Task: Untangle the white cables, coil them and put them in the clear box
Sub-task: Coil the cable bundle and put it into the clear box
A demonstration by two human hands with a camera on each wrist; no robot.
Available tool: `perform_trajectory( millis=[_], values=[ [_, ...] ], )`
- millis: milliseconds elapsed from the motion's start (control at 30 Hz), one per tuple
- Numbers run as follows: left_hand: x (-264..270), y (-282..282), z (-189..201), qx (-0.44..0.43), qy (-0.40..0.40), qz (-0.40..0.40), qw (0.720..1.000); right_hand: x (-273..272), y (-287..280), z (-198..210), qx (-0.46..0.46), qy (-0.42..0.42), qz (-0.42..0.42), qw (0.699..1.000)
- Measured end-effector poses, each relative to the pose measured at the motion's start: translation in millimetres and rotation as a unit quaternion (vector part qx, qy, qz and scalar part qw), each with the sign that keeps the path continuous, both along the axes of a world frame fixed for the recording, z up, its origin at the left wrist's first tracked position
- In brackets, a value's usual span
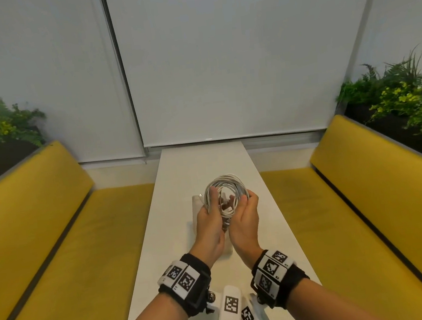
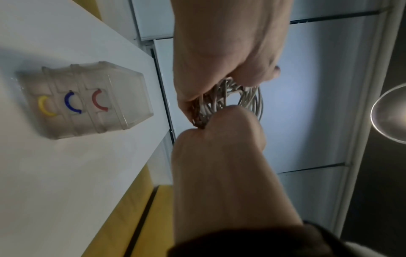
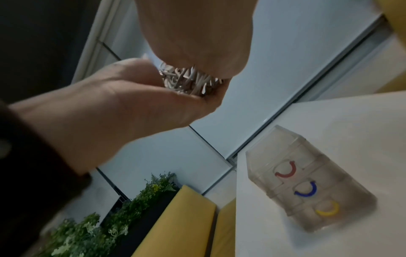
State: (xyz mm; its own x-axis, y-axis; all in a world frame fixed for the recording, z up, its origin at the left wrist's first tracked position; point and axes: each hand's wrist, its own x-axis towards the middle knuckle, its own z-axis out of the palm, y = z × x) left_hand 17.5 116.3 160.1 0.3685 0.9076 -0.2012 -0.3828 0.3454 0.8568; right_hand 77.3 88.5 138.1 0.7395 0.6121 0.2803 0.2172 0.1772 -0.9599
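A coil of white cables (image 1: 226,184) is held upright in the air over the table, between both hands. My left hand (image 1: 209,212) grips the coil's left side and my right hand (image 1: 246,205) grips its right side, fingers curled through the loops. In the left wrist view the left hand (image 2: 219,78) and the right hand (image 2: 222,139) close on the bundled cables (image 2: 248,99). The right wrist view shows the right hand (image 3: 197,52), the left hand (image 3: 123,104) and the cables (image 3: 189,78). The clear box (image 1: 196,208) (image 2: 87,100) (image 3: 307,182) stands on the table under the hands, with red, blue and yellow curved marks.
The narrow white table (image 1: 199,161) runs away from me between two yellow benches (image 1: 57,241) (image 1: 366,208). Green plants (image 1: 394,104) stand behind each bench. A white device with black-and-white markers (image 1: 232,311) sits at the table's near edge.
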Motion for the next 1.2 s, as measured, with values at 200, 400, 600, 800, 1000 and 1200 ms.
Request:
perform_trajectory(
  millis=[200,400,600,800,1000,1200],
  values=[
    [-1,1,-2,-0.008,0.035,0.075,0.997,-15,3,-6,-0.038,0.032,0.032,0.998],
    [-8,10,-6,0.077,0.128,0.141,0.979,-20,0,-7,-0.072,0.072,0.162,0.982],
    [-17,22,-17,0.138,0.165,0.161,0.963,-13,0,-11,-0.127,-0.004,0.172,0.977],
    [-34,33,-22,0.153,0.234,0.130,0.951,3,-3,-11,-0.139,0.060,0.282,0.947],
    [-51,51,-37,0.145,0.274,0.096,0.946,14,-6,-8,-0.169,0.117,0.332,0.920],
    [-87,57,-85,0.088,0.294,0.039,0.951,31,5,-64,-0.267,0.188,0.259,0.909]
  ],
)
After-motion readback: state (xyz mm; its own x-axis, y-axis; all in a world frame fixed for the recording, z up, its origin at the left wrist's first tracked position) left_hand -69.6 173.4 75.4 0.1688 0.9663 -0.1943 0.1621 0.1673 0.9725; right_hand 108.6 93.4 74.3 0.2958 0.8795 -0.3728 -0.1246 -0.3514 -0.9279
